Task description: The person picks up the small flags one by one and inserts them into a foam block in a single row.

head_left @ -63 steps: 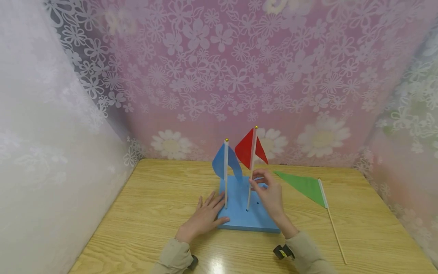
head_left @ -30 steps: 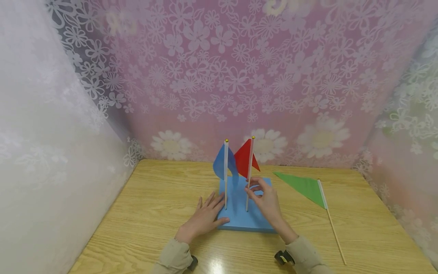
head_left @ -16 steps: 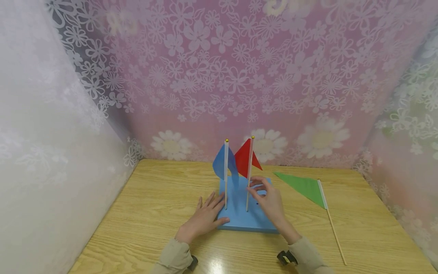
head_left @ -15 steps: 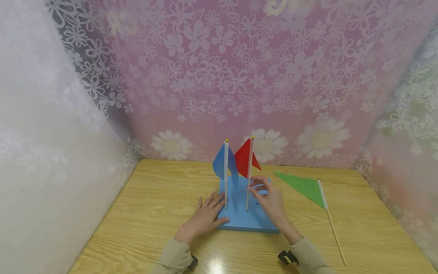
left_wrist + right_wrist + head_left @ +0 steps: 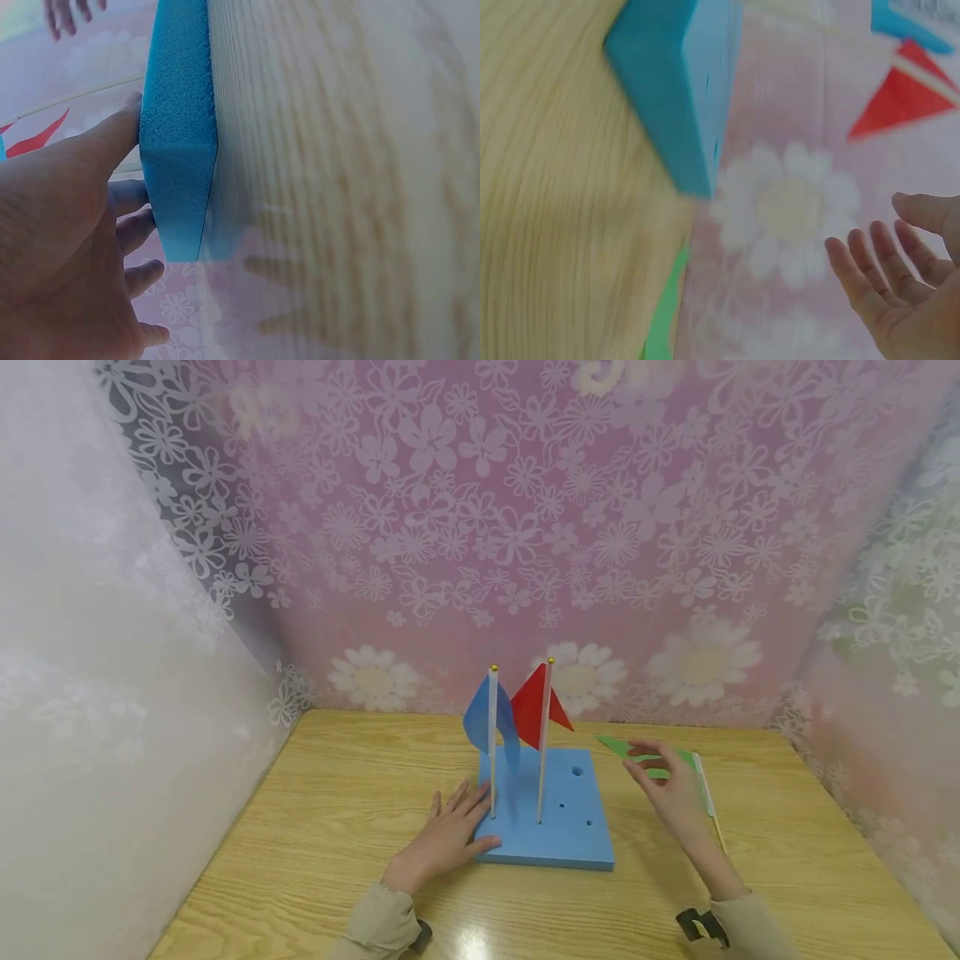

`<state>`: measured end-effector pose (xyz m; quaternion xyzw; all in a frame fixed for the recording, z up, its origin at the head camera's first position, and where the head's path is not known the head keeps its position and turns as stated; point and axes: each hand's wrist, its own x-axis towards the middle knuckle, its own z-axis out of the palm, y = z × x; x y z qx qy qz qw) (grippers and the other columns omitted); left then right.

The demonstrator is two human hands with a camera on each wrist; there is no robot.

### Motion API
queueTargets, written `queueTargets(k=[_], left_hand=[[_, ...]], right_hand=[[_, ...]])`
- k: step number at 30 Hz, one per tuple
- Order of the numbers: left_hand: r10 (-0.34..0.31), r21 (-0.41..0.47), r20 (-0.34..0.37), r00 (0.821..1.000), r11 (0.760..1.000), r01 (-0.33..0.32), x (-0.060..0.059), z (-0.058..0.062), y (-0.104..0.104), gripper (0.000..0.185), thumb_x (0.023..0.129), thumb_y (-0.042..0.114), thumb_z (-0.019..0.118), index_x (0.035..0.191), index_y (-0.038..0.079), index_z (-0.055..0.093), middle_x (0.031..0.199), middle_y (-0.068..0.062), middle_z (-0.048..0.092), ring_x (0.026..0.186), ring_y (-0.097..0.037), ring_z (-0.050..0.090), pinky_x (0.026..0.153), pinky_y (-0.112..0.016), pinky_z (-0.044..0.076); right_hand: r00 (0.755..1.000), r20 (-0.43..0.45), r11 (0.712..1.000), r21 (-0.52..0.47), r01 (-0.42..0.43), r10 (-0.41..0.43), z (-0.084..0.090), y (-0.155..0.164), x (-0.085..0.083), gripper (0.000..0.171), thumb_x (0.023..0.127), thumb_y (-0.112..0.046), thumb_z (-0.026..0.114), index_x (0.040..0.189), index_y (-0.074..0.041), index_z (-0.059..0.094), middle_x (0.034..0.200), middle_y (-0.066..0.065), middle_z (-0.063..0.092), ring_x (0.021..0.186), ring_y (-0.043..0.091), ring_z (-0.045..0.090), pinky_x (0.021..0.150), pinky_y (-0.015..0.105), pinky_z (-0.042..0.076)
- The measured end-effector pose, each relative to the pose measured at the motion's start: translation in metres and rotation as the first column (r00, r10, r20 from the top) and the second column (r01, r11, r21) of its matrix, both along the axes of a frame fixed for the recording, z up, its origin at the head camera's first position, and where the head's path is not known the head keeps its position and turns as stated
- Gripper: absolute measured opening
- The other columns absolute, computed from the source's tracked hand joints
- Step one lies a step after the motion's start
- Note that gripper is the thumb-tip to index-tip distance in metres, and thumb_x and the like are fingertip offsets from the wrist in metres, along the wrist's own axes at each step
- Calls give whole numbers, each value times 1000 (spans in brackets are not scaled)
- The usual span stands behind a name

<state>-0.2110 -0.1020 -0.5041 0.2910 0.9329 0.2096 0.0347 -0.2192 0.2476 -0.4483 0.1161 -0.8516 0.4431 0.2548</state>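
Left hand [image 5: 448,839] rests flat, fingers spread, against the foam block [image 5: 558,835] edge; right hand [image 5: 671,785] hovers open above the green flag [image 5: 619,747]; bare bench [image 5: 810,860] beyond.

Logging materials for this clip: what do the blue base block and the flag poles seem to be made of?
Blue base block: looks like foam, matte, with a fine pitted grain on its side. Red flag pole: probably thin wood below, pale tan, with a white sleeve along the cloth. Left hand rests on the block.

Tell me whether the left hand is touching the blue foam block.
Touching. The left wrist view shows the left hand with its thumb lying against the blue foam block edge.
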Motion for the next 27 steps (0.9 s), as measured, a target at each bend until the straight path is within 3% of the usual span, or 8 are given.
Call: queueTargets(k=[4, 7, 11, 15, 20, 25, 27], left_hand=[[5, 4, 0, 1000, 1000, -5, 0, 0, -1, 72, 102, 48, 56, 160, 12, 32, 167, -8, 25, 155, -39, 13, 118, -73, 10], [7, 6, 0, 1000, 1000, -7, 0, 0, -1, 72, 102, 48, 56, 160, 12, 33, 167, -8, 25, 155, -39, 13, 117, -73, 10], [9, 5, 7, 1000, 1000, -10, 1, 1, -2, 72, 102, 48, 56, 160, 12, 33, 167, -8, 25, 155, -39, 13, 118, -73, 10], [12, 5, 12, 1000, 1000, -12, 1, 1, -2, 72, 102, 48, 56, 160, 12, 32, 167, -8, 25, 155, -39, 12, 118, -72, 9], [11, 1, 6, 1000, 1000, -11, 0, -2, -2, 73, 102, 50, 55, 161, 14, 31, 168, -7, 24, 155, -38, 11, 118, -72, 8], [8, -6, 2, 1000, 1000, -8, -1, -2, -1, 73, 102, 51, 54, 162, 15, 30, 168, -5, 22, 156, -38, 10, 118, -72, 8], [5, -7, -3, 1000, 1000, -5, -2, -2, 0, 73, 102, 51, 54, 161, 15, 30, 168, -5, 22, 155, -38, 11, 118, -72, 9]], right_hand=[[993, 32, 985, 134, 106, -112, 2, 36, 6, 33, 96, -11, 72, 127, 0, 65, 112, 19, 70, 87, -18, 50, 65, 9, 49], [985, 73, 974, 180, 140, -156, -1, 62, 10, 34, 97, -15, 71, 128, 1, 64, 114, 21, 70, 85, -21, 47, 63, 9, 49], [971, 146, 965, 210, 154, -187, -9, 91, 16, 36, 99, -17, 68, 127, 4, 63, 113, 28, 69, 78, -19, 50, 58, 15, 52], [952, 249, 972, 195, 133, -180, -19, 111, 21, 38, 100, -14, 66, 128, 10, 59, 112, 34, 66, 70, -7, 63, 58, 25, 59], [899, 404, 973, 210, 91, -171, -27, 126, 22, 45, 101, -14, 63, 131, 17, 51, 114, 38, 62, 75, 25, 74, 62, 31, 61], [812, 556, 959, 282, 15, -176, -34, 139, 16, 51, 99, -17, 65, 127, 22, 49, 110, 37, 62, 80, 31, 72, 65, 35, 60], [797, 570, 941, 339, -9, -199, -36, 142, 15, 50, 95, -18, 69, 121, 22, 53, 103, 32, 65, 81, 30, 70, 66, 36, 57]])
